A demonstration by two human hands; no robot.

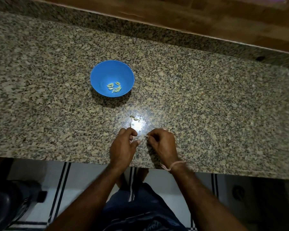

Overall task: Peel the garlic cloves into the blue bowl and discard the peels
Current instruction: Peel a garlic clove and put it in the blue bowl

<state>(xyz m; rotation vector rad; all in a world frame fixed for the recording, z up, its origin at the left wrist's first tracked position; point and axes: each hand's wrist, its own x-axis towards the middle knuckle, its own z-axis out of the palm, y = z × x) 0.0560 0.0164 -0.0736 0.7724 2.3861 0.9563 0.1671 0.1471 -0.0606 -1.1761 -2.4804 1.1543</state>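
Under both hands runs the granite counter (207, 97), so busily speckled that pale scraps nearly vanish against it. Ahead of the left hand (123, 145) and a little to its outer side, well apart from both hands, I see the blue bowl (105, 72) standing upright, with a small heap of peeled cloves (114, 87) in its bottom. The hands sit close together near the counter's front edge without touching. The left one's fingers are curled with the thumb reaching toward the right hand (163, 144), but I cannot tell whether it holds anything. Just ahead of the left knuckles lie a thin stalk and peel scraps (134, 119), right in a patch of glare. The right hand's fingertips pinch a small pale piece (146, 136); skin or clove, I cannot say. My worry from here is loss. A flicked bit of skin could drop off the near edge to the floor, or lie unseen among the flecks when the peels are gathered. The bowl also sits far enough away that a slippery clove could fall short, or carry skin in with it.
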